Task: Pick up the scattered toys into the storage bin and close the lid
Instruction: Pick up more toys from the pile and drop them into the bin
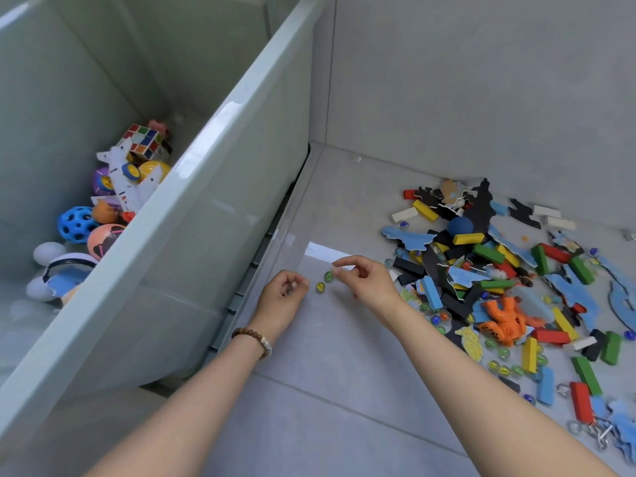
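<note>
A pale green storage bin point(192, 208) stands open at the left, holding a puzzle cube point(146, 141), a toy plane point(125, 180) and several balls. Two green marbles point(324, 282) lie on the floor between my hands. My left hand point(282, 297) is curled around small marbles, next to the bin's base. My right hand point(368, 282) pinches a small marble between thumb and forefinger, just right of the green ones. A heap of scattered toys point(499, 270) lies at the right: coloured blocks, puzzle pieces, marbles and an orange figure point(504, 318).
A clear plastic sheet point(299, 215), which could be the lid, leans along the bin's side over the floor by my hands. Grey walls meet in a corner behind the heap. More blocks and metal rings point(592, 428) lie at the lower right.
</note>
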A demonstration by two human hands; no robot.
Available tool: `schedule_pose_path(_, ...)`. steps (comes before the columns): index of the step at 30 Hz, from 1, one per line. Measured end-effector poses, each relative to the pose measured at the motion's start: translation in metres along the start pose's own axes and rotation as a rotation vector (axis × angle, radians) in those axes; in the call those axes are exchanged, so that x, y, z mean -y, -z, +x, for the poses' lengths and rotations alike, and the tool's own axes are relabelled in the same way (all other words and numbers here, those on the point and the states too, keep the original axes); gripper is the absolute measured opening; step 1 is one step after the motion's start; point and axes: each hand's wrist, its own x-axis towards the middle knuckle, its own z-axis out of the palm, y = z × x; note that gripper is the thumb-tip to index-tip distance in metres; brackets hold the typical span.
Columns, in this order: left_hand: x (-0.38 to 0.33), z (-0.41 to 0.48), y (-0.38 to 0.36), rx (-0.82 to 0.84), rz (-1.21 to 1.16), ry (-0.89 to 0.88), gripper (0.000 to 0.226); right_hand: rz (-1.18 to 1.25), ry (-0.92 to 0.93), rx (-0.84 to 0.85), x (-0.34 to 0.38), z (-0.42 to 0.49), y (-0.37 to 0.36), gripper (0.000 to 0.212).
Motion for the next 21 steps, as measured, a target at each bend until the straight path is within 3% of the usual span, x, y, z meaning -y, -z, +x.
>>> schedule_pose_path(4,0.005,0.005,0.000,-0.018,0.097,-0.024,0.024,-0.201,0.070,-0.003,-0.005,0.011,-0.006,0.017)
schedule_pose_path(10,0.000,0.007,-0.003,-0.041,0.117,-0.101,0.015,-0.355,0.122,-0.031,-0.014,0.017,-0.012,0.008)
schedule_pose_path(11,-0.001,0.007,-0.003,-0.041,0.109,-0.099,0.014,-0.314,0.115,-0.040,-0.011,0.017,-0.012,0.003)
schedule_pose_path(13,-0.002,0.008,-0.005,-0.035,0.075,-0.081,0.012,-0.093,0.015,-0.041,-0.004,0.013,-0.009,0.015)
schedule_pose_path(17,0.001,0.011,-0.007,-0.013,0.090,-0.082,0.015,0.513,-0.267,0.149,0.011,0.005,0.008,0.024)
schedule_pose_path(21,0.004,0.010,-0.007,-0.015,0.203,-0.121,0.016,0.405,-0.275,0.172,0.009,0.005,0.016,0.032)
